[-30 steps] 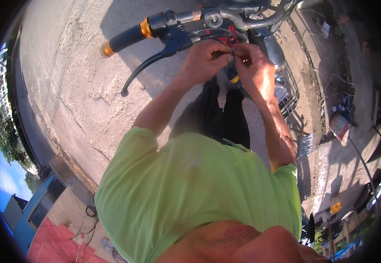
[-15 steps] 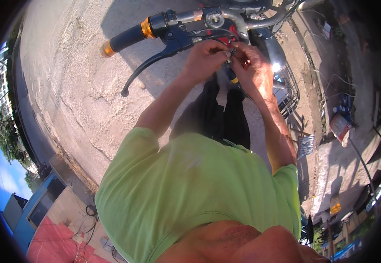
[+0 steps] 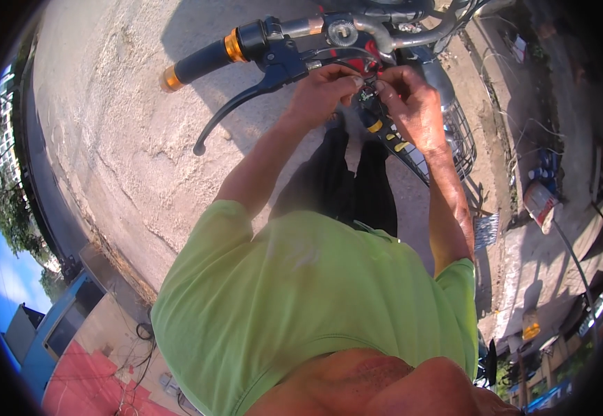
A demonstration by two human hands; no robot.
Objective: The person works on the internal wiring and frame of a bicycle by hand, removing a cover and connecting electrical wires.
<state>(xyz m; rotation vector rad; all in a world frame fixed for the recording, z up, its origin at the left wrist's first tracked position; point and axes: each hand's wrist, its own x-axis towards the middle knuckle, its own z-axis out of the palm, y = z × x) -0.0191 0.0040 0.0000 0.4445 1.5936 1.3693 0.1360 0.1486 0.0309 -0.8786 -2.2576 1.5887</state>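
Observation:
In front of a handlebar (image 3: 294, 27), my two hands meet at a small dark part with thin wire-like ends (image 3: 369, 93); its exact kind is too small to tell. My left hand (image 3: 324, 96) pinches it between thumb and forefinger from the left. On its other side, my right hand (image 3: 418, 109) has thumb and fingers closed at its edge, and what exactly they grip is hidden. A black brake lever (image 3: 242, 92) and a black grip with gold-coloured rings (image 3: 204, 59) lie left of my hands. Dark cables (image 3: 340, 50) run just behind my fingers.
A wire basket (image 3: 462, 149) stands close to the right of my right forearm. Rough, sunlit concrete ground (image 3: 121, 132) spreads to the left. At the far right are a red and white container (image 3: 539, 206) and a pole (image 3: 571, 248).
My right hand has shifted slightly right, opening a small gap from my left hand and showing more of the dark part between them. My left hand has barely moved.

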